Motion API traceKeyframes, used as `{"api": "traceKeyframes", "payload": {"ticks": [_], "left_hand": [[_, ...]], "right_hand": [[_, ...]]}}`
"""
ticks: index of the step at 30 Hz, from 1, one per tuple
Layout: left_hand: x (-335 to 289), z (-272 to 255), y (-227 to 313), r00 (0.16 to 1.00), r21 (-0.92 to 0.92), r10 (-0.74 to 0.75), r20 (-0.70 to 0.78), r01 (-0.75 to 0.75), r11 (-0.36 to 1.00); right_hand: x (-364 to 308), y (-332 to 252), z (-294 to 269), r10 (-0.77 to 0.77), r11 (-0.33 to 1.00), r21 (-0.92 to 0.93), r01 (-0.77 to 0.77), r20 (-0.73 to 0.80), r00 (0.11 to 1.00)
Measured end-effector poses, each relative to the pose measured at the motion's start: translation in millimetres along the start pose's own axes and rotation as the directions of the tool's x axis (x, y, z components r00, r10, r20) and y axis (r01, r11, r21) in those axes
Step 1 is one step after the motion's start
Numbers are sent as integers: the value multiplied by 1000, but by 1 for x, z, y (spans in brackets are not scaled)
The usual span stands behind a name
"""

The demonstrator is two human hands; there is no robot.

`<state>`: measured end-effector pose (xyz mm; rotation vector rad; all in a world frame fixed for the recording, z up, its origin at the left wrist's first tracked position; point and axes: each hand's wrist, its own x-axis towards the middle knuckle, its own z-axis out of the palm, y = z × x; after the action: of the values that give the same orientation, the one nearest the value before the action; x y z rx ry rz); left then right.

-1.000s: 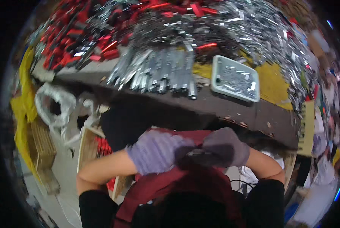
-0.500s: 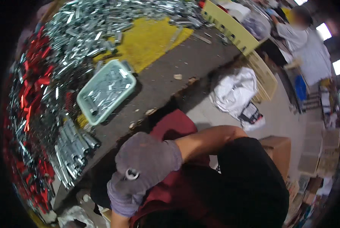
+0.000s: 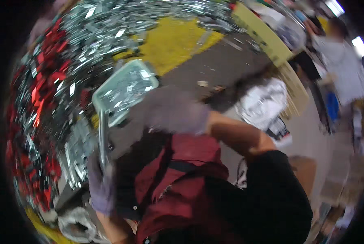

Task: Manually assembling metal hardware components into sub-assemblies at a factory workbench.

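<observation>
The slim silver tube [image 3: 103,136] sat in the left hand [image 3: 101,187], gripped near its lower end by the gloved fingers, as far as I could make out from my end. It pointed away from the person, and in my view its far end overlapped the near corner of the pale green tray [image 3: 154,83]; I could not tell whether the two touched. The tray rested on the dark bench [image 3: 220,61], with small shiny pieces [image 3: 127,91] inside. I had the right hand [image 3: 175,110] just beside the tray, its purple-grey glove so blurred that I could not tell whether it was closed or holding anything. Left of the tray's near side I saw a row of metal bars [image 3: 77,150], with red parts [image 3: 41,87] beyond. A heap of silver pieces [image 3: 102,40] spread past the tray, next to a yellow sheet [image 3: 169,42]. Against the person's body was a dark red apron [image 3: 175,191]. Off right I picked out a white bundle [image 3: 263,101] and, farther back, a co-worker [image 3: 338,61] in a light top.
</observation>
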<state>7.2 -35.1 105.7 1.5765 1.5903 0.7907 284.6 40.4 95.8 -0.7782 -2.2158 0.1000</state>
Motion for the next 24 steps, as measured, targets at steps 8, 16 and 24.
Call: {"api": "traceKeyframes", "payload": {"ticks": [8,16,24], "left_hand": [[59,-41,7,939,742,-187,-290,344,576],[81,-45,12,945,879,-273,-182,280,385],[48,-51,25,918,747,-83,-389,367,554]], "right_hand": [[-42,99,-37,780,536,-527,-659,13,625],[-12,214,-50,899,97,-642,-761,-271,343],[-43,200,-91,956,227,-346,-910,-100,276]]}}
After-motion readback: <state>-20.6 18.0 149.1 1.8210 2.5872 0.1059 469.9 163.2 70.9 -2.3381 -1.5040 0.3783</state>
